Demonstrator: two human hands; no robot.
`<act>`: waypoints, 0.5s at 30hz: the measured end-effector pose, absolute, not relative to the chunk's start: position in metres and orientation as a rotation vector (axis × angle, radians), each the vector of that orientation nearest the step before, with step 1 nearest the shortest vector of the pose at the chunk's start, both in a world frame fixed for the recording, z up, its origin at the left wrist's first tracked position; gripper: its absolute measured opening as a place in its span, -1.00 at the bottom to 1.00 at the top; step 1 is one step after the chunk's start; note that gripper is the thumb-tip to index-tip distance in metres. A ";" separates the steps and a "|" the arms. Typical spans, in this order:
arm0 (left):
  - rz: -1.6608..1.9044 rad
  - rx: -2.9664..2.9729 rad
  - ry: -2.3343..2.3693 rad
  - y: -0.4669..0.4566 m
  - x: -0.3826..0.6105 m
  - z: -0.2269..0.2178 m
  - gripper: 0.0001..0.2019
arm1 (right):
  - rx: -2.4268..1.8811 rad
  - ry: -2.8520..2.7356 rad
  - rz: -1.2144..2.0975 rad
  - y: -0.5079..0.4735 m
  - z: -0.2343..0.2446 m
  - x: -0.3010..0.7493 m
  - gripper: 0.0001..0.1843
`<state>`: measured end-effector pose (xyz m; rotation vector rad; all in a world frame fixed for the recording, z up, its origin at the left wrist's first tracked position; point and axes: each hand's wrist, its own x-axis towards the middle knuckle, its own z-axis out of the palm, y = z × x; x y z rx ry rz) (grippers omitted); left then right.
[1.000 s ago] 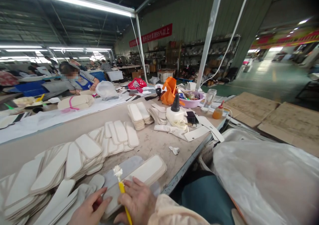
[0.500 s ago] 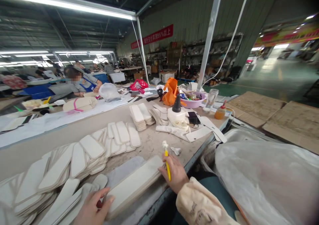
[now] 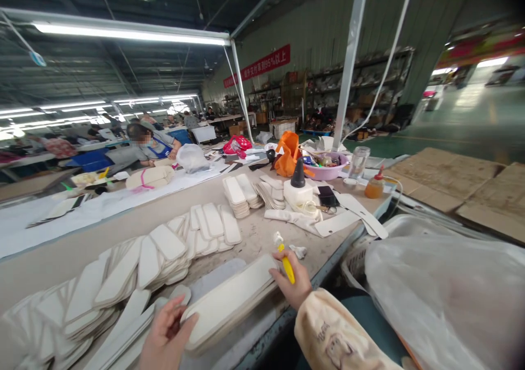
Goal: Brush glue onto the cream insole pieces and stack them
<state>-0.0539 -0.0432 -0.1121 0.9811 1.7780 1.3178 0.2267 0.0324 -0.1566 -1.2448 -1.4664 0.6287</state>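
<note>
A stack of long white panels with rounded ends (image 3: 232, 301) lies near the table's front edge. My left hand (image 3: 168, 332) grips its near end, thumb on top and fingers curled at the side, partly hidden. At the far end, my right hand (image 3: 294, 280) closes around a yellow-handled tool (image 3: 288, 264) with a white clump at its tip; its fingertips also touch the stack's end. Just beyond that tip lies a crumpled white scrap (image 3: 298, 251). Many similar white panels (image 3: 159, 255) are fanned out in overlapping piles to the left.
Farther back stand a white bottle with a black cone cap (image 3: 297, 187), a purple basin (image 3: 326, 168), a glass jar (image 3: 359, 162) and an amber squeeze bottle (image 3: 374, 185). Plastic sheeting (image 3: 443, 293) covers a basket at right. A co-worker (image 3: 158, 145) sits across the table.
The view has shifted slightly, so the scene sits farther right. The yellow-handled tool is tilted more in my right hand. My left hand stays at the stack's near end.
</note>
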 end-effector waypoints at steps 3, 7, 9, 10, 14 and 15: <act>1.565 0.686 1.479 -0.046 -0.038 -0.086 -0.32 | -1.089 -1.298 0.720 0.026 -0.150 0.225 -0.70; 1.807 0.522 1.229 -0.043 -0.024 -0.053 -0.45 | -1.036 -1.200 0.764 0.010 -0.131 0.222 -0.58; 1.914 0.483 1.144 -0.042 -0.018 -0.041 -0.54 | -1.016 -1.158 0.752 -0.002 -0.123 0.220 -0.54; 1.958 0.463 1.111 -0.041 -0.015 -0.037 -0.58 | -1.012 -1.149 0.745 -0.009 -0.119 0.218 -0.53; 2.064 0.432 1.006 -0.041 0.001 -0.032 -0.55 | -1.063 -1.160 0.703 -0.040 -0.116 0.205 -0.45; 2.073 0.440 0.990 -0.041 0.005 -0.032 -0.51 | -1.095 -1.169 0.687 -0.047 -0.117 0.202 -0.44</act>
